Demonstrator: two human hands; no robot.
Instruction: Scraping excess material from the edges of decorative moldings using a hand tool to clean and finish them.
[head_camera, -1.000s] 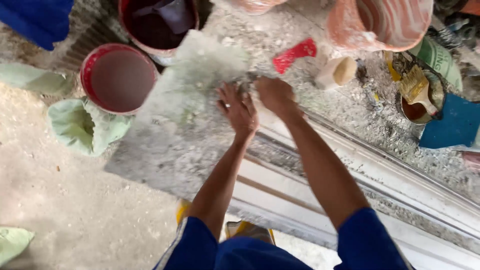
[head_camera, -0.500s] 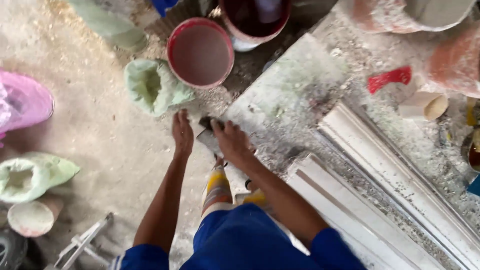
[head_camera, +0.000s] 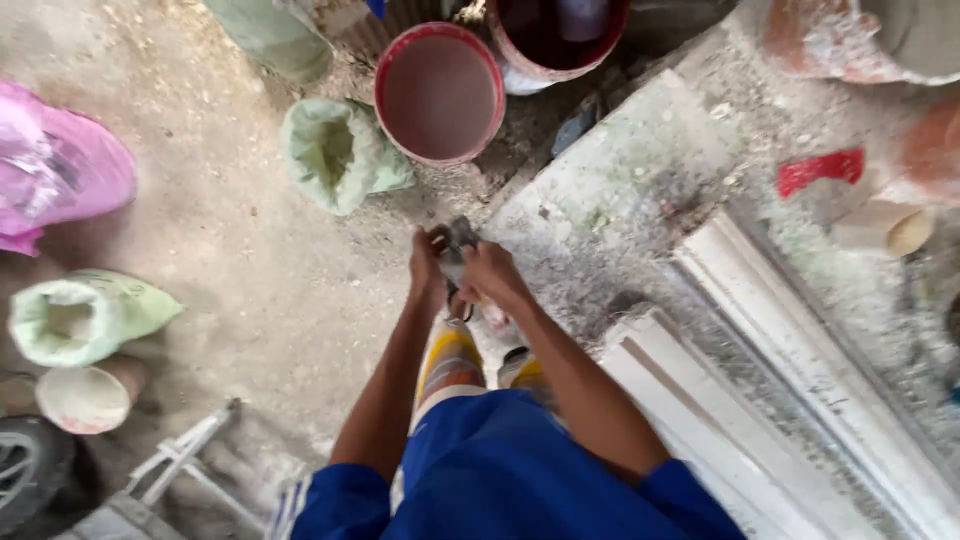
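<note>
1. A person in blue clothing is bending over a dusty yard floor (head_camera: 230, 250), with both hands meeting at the corner of a plaster-crusted worktable (head_camera: 640, 160).

2. The left hand (head_camera: 427, 268) and the right hand (head_camera: 490, 275) are closing together around a small dark tool (head_camera: 458, 240); its kind is too blurred to tell. Both hands are curling narrowly on it, fingers wrapped rather than spread.

3. The tool is sitting just at the table's near corner, above the person's yellow-striped socks (head_camera: 450, 355), with the wrists close together and the forearms running nearly parallel.

4. A red bucket (head_camera: 440, 92) with pale contents is standing just beyond the hands, and a green sack (head_camera: 335, 152) is lying open beside it. A second red bucket (head_camera: 560, 35) is standing farther back.

5. Judging from the grip, the work is calling for steady two-handed control: keeping the elbows in and the tool pressed square against the corner looks wise, since an angled hold could let it skip off the crumbly edge.

6. White moulded strips (head_camera: 790, 360) are lying along the table to the right, well apart from the hands; keeping the tool clear of them looks advisable.

7. A red scraper (head_camera: 820, 170) is resting on the table's far side, and a pink bag (head_camera: 60, 175) is slumping at the left edge.
</note>
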